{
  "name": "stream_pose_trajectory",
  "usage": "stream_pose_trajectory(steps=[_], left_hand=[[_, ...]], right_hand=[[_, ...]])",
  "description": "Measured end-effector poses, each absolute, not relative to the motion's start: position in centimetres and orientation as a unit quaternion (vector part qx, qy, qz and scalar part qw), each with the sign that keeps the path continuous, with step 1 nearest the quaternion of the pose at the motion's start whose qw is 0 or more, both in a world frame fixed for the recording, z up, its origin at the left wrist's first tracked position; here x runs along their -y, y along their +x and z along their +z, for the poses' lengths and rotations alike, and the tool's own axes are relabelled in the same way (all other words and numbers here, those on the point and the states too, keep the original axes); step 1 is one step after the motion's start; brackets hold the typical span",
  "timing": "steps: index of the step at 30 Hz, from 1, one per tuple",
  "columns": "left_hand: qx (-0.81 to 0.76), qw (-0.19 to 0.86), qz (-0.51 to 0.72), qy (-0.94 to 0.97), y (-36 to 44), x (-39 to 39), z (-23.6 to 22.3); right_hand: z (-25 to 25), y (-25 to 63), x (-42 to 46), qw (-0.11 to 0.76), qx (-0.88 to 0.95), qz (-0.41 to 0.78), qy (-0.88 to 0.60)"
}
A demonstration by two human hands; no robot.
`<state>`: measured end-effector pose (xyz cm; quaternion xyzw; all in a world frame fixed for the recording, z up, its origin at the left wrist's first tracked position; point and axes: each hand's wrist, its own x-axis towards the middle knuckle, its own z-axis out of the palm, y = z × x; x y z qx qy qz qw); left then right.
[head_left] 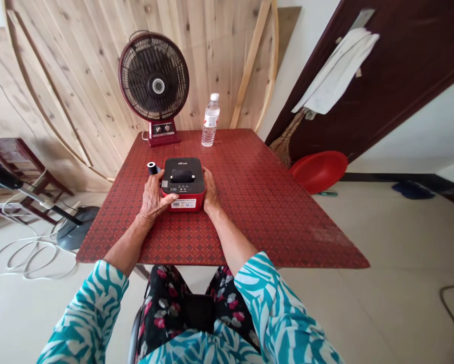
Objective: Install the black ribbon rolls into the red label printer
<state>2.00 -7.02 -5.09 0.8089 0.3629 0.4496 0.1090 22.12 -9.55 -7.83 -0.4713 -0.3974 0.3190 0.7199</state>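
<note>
A red box with a black top [183, 189] rests on the patterned red table [249, 217]. Its top carries light lettering and a dark rounded shape in the middle, and a white label is on the front side. My left hand [153, 198] grips the left side, its thumb lying along the front top edge. On the opposite side, my right hand [210, 191] is pressed to the box, its fingers partly hidden behind the side. Just beyond my left fingers stands a small black cylinder [151, 168] with a white ring-shaped end.
A dark red fan [154, 83] and a clear water bottle [210, 121] stand at the table's far side. On the floor, a stand base [77, 227] and loose white cable lie left. To the right are a red basin [319, 172] and a broom [287, 139].
</note>
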Motion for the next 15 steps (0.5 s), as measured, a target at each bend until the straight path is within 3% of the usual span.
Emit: stream_pose_trajectory(steps=[5, 15], left_hand=[[-0.355, 0.127, 0.458, 0.805, 1.9, 7.3, -4.3], [-0.371, 0.429, 0.507, 0.649, 1.9, 7.7, -2.1]], right_hand=[[-7.8, 22.0, 9.6, 0.730, 0.380, 0.318, -0.470], [-8.1, 22.1, 9.0, 0.742, 0.355, 0.329, -0.464]])
